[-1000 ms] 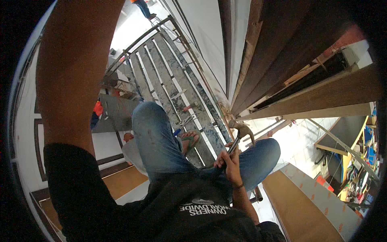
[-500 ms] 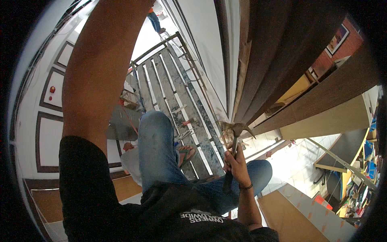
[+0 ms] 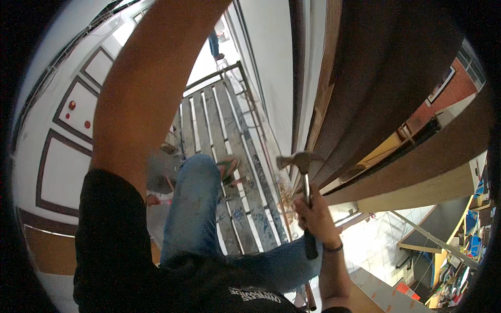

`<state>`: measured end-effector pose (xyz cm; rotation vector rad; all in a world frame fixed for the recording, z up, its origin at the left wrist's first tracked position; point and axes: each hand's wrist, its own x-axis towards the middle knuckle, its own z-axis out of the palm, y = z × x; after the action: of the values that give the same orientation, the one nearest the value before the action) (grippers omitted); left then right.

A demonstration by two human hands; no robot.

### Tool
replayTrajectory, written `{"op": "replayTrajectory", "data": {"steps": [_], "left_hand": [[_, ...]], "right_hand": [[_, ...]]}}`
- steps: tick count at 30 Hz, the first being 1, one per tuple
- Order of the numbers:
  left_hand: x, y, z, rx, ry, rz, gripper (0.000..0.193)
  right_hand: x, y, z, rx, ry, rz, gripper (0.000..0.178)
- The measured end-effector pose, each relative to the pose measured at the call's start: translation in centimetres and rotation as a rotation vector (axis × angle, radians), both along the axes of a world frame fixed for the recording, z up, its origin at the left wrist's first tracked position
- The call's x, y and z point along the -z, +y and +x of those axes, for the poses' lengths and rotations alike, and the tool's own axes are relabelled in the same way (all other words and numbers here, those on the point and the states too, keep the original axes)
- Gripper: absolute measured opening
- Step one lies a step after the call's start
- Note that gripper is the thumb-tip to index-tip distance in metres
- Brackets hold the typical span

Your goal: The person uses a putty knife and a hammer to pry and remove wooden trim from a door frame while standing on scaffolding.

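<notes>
My right hand (image 3: 317,218) grips a claw hammer (image 3: 301,162) by its handle. The hammer stands upright, its metal head at the top and the dark handle end below my fist. Close by the hammer head runs a long dark brown panel (image 3: 360,94) with ridges along it. My left arm (image 3: 141,88) stretches up and forward past the upper edge, so my left hand is out of sight.
A slatted scaffold platform (image 3: 215,122) lies under me, with my sandalled foot (image 3: 227,168) on it. Gaps show between its slats. Far ahead, another person's leg (image 3: 214,46) shows. An orange cone (image 3: 407,290) stands lower right, near a cluttered shelf (image 3: 459,266).
My right hand has moved slightly right and down with the hammer. My foot has shifted forward on the platform, and the whole view has turned a little.
</notes>
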<state>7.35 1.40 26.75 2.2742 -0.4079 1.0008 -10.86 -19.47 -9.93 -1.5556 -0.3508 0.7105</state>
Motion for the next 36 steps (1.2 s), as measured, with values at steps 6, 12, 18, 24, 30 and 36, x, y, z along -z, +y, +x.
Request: {"op": "replayTrajectory", "data": {"steps": [6, 12, 18, 24, 30, 36], "left_hand": [[0.9, -0.8, -2.9, 0.033, -0.026, 0.006, 0.049], [0.0, -0.8, -3.1, 0.447, 0.083, -0.147, 0.062], [1.2, -2.4, -1.7, 0.357, -0.21, -0.272, 0.071], [3.0, -0.7, 5.4, 0.902, -0.548, -0.308, 0.076], [2.2, -0.5, 5.5, 0.796, -0.698, -0.235, 0.063], [1.5, 0.8, 5.9, 0.715, -0.775, -0.131, 0.048]], "right_hand": [[0.2, 2.9, 0.2, 0.142, -0.069, 0.02, 0.021], [-0.4, 6.4, 1.9, 0.338, 0.108, 0.05, 0.019], [-2.8, 9.5, 1.8, 0.568, 0.153, 0.193, 0.023], [-5.8, 16.9, 3.3, 1.059, -0.128, 0.673, 0.041], [-11.5, 21.8, 7.6, 1.365, -0.438, 0.912, 0.036], [-12.6, 23.8, 11.5, 1.33, -0.634, 0.984, 0.03]]}}
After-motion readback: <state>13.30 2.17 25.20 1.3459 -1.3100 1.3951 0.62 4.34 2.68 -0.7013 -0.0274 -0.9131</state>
